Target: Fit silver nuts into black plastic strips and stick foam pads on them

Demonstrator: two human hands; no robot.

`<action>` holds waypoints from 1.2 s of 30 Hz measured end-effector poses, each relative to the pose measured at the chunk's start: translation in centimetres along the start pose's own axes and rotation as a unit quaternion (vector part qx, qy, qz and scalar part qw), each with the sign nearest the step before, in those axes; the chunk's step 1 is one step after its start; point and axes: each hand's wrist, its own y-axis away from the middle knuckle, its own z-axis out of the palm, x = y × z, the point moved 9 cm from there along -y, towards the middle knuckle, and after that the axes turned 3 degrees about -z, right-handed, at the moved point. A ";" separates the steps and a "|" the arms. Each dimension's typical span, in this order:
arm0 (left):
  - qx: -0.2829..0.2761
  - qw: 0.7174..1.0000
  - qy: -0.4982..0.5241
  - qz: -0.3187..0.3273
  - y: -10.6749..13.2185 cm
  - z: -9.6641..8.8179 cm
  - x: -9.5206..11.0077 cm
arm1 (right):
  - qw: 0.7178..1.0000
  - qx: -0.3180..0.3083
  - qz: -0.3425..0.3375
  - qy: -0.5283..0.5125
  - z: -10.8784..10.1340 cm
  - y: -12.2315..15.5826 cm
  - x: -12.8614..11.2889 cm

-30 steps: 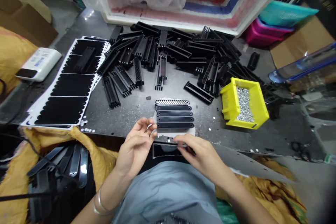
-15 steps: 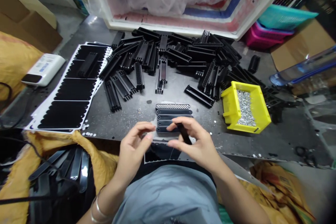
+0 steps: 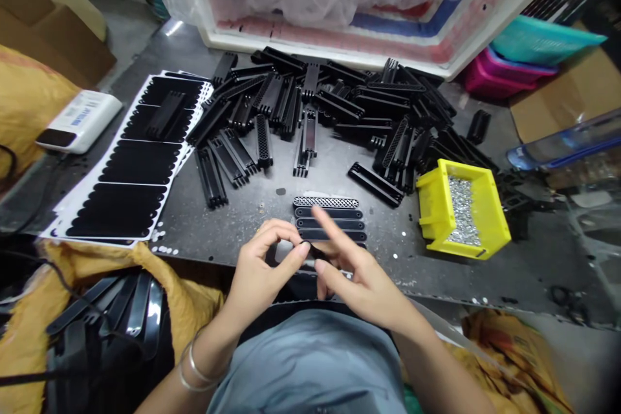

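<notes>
My left hand (image 3: 264, 268) and my right hand (image 3: 356, 275) meet at the near edge of the dark metal table (image 3: 242, 207). Between their fingertips they pinch a thin black strip (image 3: 313, 250). My right index finger sticks out over a neat row of black slotted bars (image 3: 330, 223) lying just beyond the hands. Behind that row a big loose pile of black plastic bars (image 3: 339, 103) covers the middle of the table.
Sheets of black adhesive strips (image 3: 130, 162) lie at the left, with a white device (image 3: 77, 119) beside them. A yellow bin of small screws (image 3: 460, 207) stands at the right. A white foam box (image 3: 339, 6) runs along the back. More black pieces (image 3: 116, 310) rest on yellow cloth at lower left.
My hands have come up from my lap with the black strip and closed together just in front of the row of bars. My right index finger has straightened.
</notes>
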 end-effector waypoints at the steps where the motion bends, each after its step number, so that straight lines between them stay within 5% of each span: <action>1: 0.015 1.000 0.006 0.000 0.0 0.0 0.0 | 0.999 0.031 -0.017 0.039 -0.8 0.0 -0.4; 4: 0.053 0.996 0.062 -0.042 0.3 0.0 -1.0 | 0.966 0.132 -0.119 0.189 -2.9 0.3 -2.8; 7: 0.027 0.988 0.119 -0.093 0.1 0.7 -2.0 | 0.917 0.152 -0.222 0.295 -3.0 0.1 -4.5; 10: 0.034 0.998 -0.004 -0.044 -1.4 -0.6 -1.5 | 0.891 0.156 -0.260 0.337 -3.6 -1.7 -4.1; 14: 0.064 0.974 -0.216 0.013 -4.7 -2.6 -1.8 | 0.901 0.118 -0.238 0.343 -4.6 -5.7 -1.6; 18: 0.001 0.974 -0.226 -0.014 -7.2 -1.7 -3.8 | 0.901 0.069 -0.237 0.355 -4.4 -7.6 -0.5; 26: 0.015 0.979 -0.204 -0.025 -7.5 -1.1 -4.4 | 0.908 0.047 -0.222 0.352 -4.1 -7.5 -0.6; 36: 0.017 0.973 -0.229 -0.015 -8.1 -1.2 -4.3 | 0.950 0.165 -0.114 0.239 -11.2 -4.4 1.5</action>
